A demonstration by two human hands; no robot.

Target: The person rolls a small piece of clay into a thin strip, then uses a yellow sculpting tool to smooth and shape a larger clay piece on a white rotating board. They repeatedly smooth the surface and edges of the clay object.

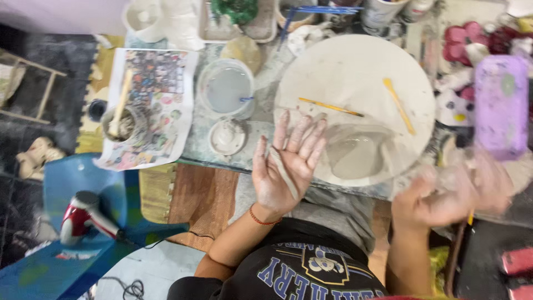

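Over round clay-smeared board (355, 66) | left hand (286, 166) spread flat, palm up, thin clay coil (284, 172) lying across it; right hand (444, 194) blurred, grip indeterminate | yellow brush (330, 106) on board.

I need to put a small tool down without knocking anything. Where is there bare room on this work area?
The round board is bare in its upper middle, above the thin yellow brush and left of the wooden stick. Its near part is taken by the wet clay patch and the left hand. The table's far edge and right side are crowded.
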